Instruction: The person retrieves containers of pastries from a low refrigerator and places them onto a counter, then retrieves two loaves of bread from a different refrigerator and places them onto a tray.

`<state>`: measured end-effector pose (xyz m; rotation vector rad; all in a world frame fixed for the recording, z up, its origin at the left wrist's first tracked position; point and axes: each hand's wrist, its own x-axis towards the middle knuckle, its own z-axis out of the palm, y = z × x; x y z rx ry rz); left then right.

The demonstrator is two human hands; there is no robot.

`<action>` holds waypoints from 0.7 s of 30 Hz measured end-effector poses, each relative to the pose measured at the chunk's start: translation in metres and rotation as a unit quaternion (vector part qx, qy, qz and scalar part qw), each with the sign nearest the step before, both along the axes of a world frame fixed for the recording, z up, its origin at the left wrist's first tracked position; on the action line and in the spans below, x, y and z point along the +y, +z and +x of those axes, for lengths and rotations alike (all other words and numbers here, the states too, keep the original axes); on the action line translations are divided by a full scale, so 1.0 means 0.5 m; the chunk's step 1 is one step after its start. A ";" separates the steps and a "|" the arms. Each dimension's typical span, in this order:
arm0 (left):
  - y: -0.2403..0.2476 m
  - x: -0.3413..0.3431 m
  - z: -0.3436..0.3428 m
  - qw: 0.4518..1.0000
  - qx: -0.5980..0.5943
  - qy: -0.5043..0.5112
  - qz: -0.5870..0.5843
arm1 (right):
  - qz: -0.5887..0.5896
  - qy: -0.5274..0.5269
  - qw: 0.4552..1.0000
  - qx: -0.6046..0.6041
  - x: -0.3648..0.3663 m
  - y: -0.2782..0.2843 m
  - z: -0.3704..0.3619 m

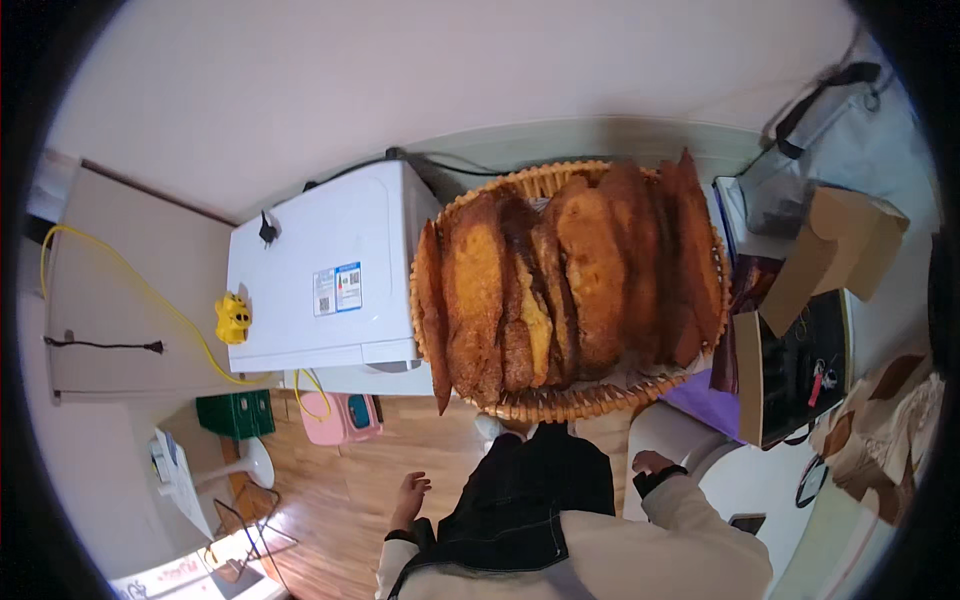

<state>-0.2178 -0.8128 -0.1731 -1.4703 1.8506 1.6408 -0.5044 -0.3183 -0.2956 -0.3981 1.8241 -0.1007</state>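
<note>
My left hand (pixel 412 494) hangs low on the left above the wood floor, its fingers apart and holding nothing. Low on the right, my right hand (pixel 655 462) hangs beside a rounded pale seat-like shape, fingers loosely bent, with nothing visible in them. Both hands are apart from the large oval wicker basket (pixel 572 402) ahead of me. Long, flat, golden-brown pieces (pixel 588 275) that look like fried bread stand on edge in rows across it. Some poke over the basket's rim at both sides.
A white boxy appliance (pixel 330 260) adjoins the basket's left, with a yellow figurine (pixel 233 318) at its edge. An opened cardboard box (pixel 748 380) and a grey bag (pixel 850 150) are at right. A pink stool (pixel 340 420) and green crate (pixel 236 412) stand on the floor.
</note>
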 end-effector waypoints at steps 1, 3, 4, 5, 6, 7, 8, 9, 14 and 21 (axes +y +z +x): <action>0.003 0.018 0.015 1.000 -0.021 0.021 0.007 | -0.002 0.017 1.000 -0.015 0.002 -0.034 -0.007; 0.004 0.046 0.061 0.998 -0.046 0.036 0.020 | -0.096 0.117 0.988 -0.003 -0.008 -0.074 -0.023; 0.000 0.061 0.088 0.997 -0.054 0.057 0.023 | -0.111 0.224 0.968 0.017 -0.018 -0.079 -0.038; -0.003 0.076 0.117 0.993 -0.074 0.082 0.037 | -0.203 0.321 0.921 0.082 -0.040 -0.078 -0.049; -0.011 0.090 0.142 0.987 -0.108 0.103 0.061 | -0.213 0.445 0.860 0.131 -0.073 -0.072 -0.058; -0.019 0.102 0.163 0.987 -0.086 0.122 0.054 | -0.355 0.313 0.870 0.134 -0.103 -0.054 -0.069; -0.022 0.118 0.185 0.986 -0.094 0.129 0.056 | -0.417 0.216 0.875 0.118 -0.138 -0.032 -0.076; -0.024 0.136 0.203 0.984 -0.113 0.124 0.059 | -0.306 0.021 0.952 0.002 -0.174 -0.010 -0.075; -0.032 0.224 0.245 0.954 0.049 0.296 0.017 | -0.125 -0.006 0.988 -0.091 -0.294 0.011 -0.089; -0.053 0.434 0.431 0.892 0.092 0.442 -0.041 | -0.145 0.392 0.908 -0.028 -0.389 -0.012 -0.091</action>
